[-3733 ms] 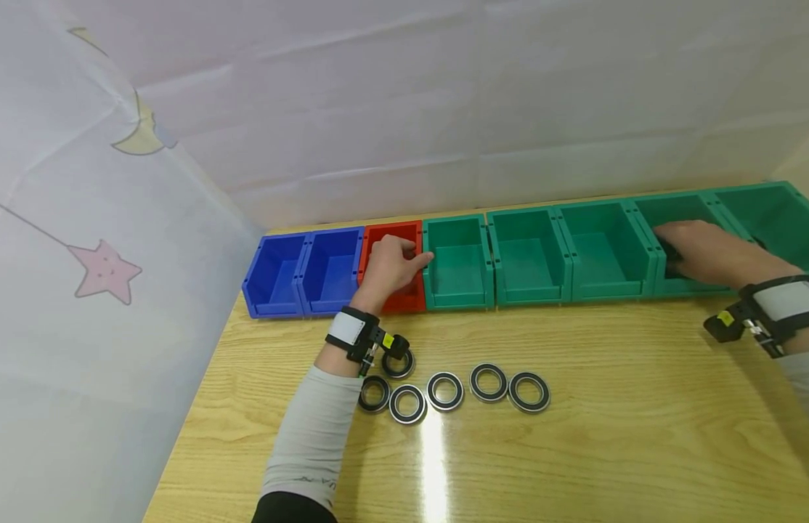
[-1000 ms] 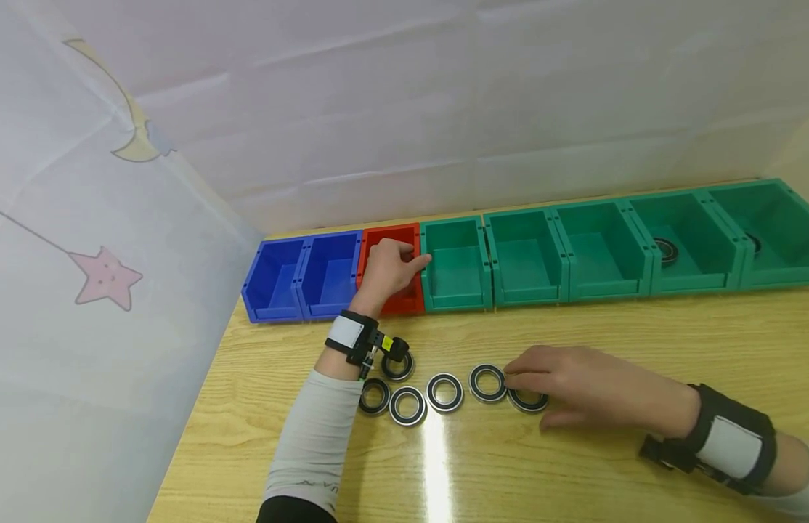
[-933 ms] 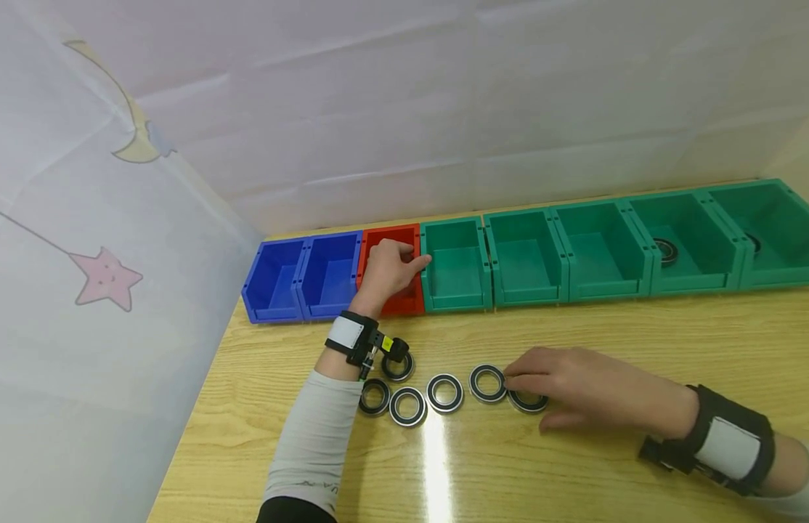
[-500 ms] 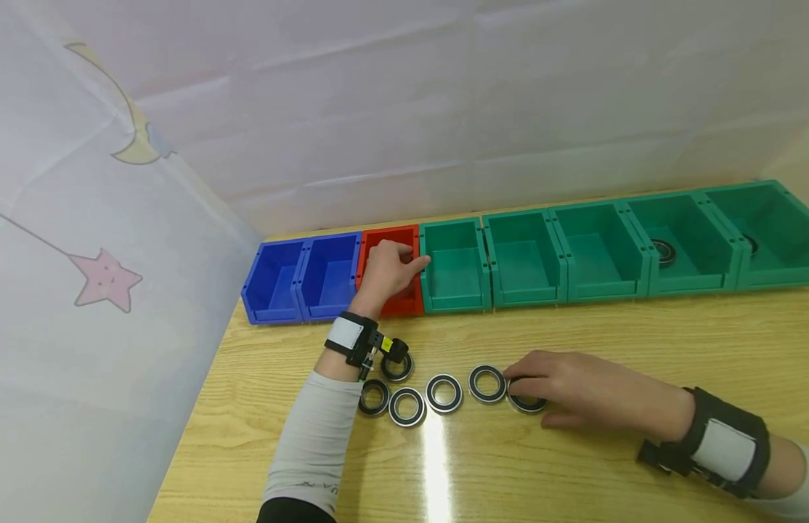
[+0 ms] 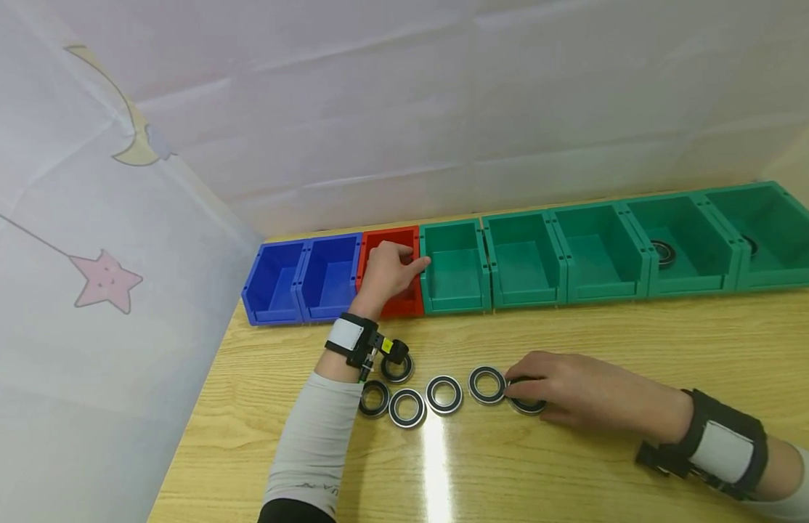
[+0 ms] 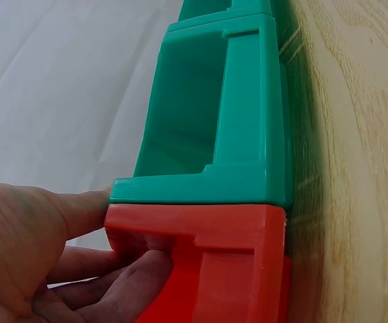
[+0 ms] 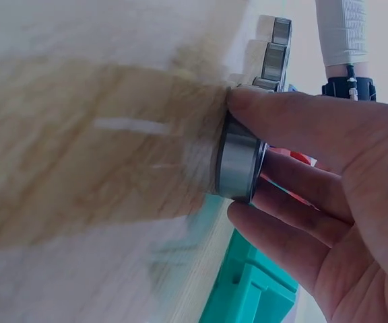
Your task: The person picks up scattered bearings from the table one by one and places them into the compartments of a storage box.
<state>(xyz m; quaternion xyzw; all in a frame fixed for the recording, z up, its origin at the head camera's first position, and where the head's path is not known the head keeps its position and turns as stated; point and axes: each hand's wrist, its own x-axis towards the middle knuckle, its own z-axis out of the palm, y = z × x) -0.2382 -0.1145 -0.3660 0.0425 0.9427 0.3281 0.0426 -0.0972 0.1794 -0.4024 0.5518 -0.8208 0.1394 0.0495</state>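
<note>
In the head view, my left hand (image 5: 386, 272) pinches the side wall of the red bin (image 5: 391, 309) where it meets the green bin (image 5: 455, 301) beside it. The left wrist view shows curled fingers inside the red bin and the thumb at the adjoining rims. My right hand (image 5: 577, 388) grips a bearing (image 5: 525, 409), black with a steel rim, lying flat at the right end of a loose group. Seen from the right wrist, thumb and fingers are around the steel rim of this bearing (image 7: 238, 161). The hand covers part of it in the head view.
Other bearings lie on the wooden table (image 5: 640, 334), including one (image 5: 473, 385) beside the gripped bearing. Blue bins (image 5: 274, 316) stand left of the red one. More green bins (image 5: 607, 290) extend right; one holds a bearing (image 5: 670, 250), and the rightmost holds another (image 5: 752, 245).
My right hand has left the second green bin from the right, where a bearing now shows, and come to the loose bearings. Its thumb has drawn in towards the bearing. The left hand stays put.
</note>
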